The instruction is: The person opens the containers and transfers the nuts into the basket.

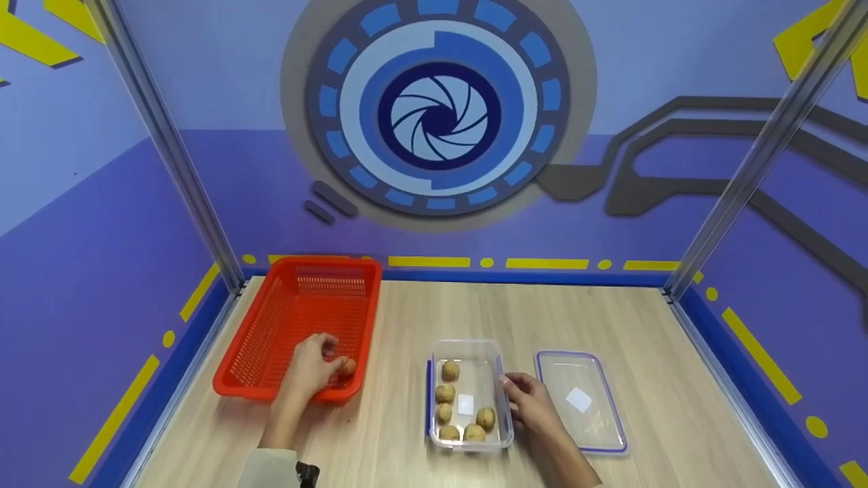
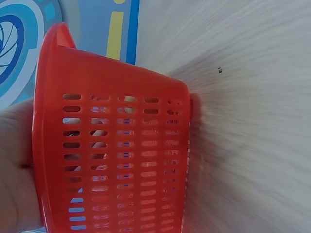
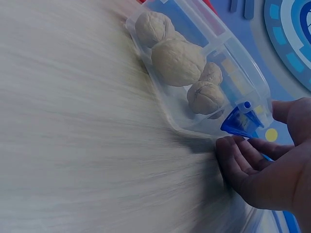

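Inside the near right corner of the red plastic basket point(image 1: 230, 379), my left hand point(image 1: 308, 369) has its thumb against a walnut point(image 1: 348, 367). A gap shows between that thumb and the fingers. The basket wall point(image 2: 116, 141) hides the fingertips in the left wrist view. My right hand point(image 1: 536, 407) grips the right side of a clear plastic container point(image 1: 468, 349), thumb at the rim and fingers low against the outside. Several walnuts point(image 1: 445, 393) lie in the container along its left and near sides. A blue latch flap point(image 3: 243, 119) hangs between thumb and fingers in the right wrist view.
The clear lid point(image 1: 580, 366) with a blue-purple edge lies flat right of the container, near my right forearm. A white square label point(image 1: 578, 400) shows on it. Purple panels point(image 1: 475, 247) enclose the wooden tabletop point(image 1: 407, 312) at the back and sides.
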The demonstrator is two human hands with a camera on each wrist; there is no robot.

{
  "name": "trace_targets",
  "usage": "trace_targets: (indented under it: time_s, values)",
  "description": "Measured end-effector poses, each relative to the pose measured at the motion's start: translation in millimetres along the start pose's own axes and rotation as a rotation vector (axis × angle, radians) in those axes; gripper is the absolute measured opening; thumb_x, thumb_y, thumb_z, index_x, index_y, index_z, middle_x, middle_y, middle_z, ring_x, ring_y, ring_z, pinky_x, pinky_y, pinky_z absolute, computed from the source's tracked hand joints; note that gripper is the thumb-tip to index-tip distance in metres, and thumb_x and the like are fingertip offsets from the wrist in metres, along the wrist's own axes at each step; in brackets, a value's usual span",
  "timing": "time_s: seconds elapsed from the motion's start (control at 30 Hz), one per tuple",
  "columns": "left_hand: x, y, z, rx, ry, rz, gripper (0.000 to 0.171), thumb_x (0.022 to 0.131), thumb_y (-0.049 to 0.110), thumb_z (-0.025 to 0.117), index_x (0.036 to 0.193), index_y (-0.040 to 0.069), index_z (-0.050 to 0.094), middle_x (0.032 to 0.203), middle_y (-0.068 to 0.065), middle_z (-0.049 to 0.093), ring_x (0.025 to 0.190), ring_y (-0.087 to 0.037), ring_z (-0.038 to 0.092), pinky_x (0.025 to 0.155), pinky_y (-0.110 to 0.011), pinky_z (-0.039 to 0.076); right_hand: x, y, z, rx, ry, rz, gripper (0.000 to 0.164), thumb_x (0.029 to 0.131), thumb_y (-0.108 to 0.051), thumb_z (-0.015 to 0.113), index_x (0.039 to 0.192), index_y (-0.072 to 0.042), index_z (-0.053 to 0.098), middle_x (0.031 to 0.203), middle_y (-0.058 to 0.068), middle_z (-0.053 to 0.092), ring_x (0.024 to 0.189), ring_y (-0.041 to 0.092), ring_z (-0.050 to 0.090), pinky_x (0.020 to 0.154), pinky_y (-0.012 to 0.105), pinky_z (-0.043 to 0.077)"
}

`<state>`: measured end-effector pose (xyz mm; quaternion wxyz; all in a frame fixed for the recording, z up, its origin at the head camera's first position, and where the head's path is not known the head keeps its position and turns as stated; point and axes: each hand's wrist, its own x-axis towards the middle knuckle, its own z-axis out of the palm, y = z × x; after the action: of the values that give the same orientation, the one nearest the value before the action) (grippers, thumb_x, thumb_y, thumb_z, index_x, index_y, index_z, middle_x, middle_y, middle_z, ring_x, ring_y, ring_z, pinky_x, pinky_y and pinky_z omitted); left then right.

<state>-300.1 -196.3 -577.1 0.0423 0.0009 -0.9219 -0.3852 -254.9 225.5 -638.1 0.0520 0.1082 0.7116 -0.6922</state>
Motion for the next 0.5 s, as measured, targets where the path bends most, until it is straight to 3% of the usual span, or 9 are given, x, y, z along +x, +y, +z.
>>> trace_targets:
  time_s: [0.23,0.5]
  values:
    - [2.0,10.6,-3.7,-0.003,0.037,0.059,0.042,0.095,0.014,0.081,0.131,-0.001,0.066,0.127,-0.018,0.068,0.119,-0.034,0.064,0.104,-0.053,0.053,1.4,1.0,-0.2,0.011,-0.011,-0.026,0.047,0.108,-0.023,0.064,0.138,0.011,0.055,0.127,0.027,0.061,0.111,0.035,0.068,0.091,0.046,0.061]
    - [-2.7,46.5,-6.4,-0.032,0.136,0.155,0.044,0.096,0.017,0.081,0.134,0.003,0.066,0.130,-0.012,0.065,0.123,-0.031,0.063,0.107,-0.050,0.052,-0.6,2.9,-3.7,-0.018,-0.027,-0.027,0.048,0.108,-0.025,0.063,0.139,0.011,0.054,0.128,0.028,0.061,0.110,0.033,0.069,0.091,0.044,0.061]
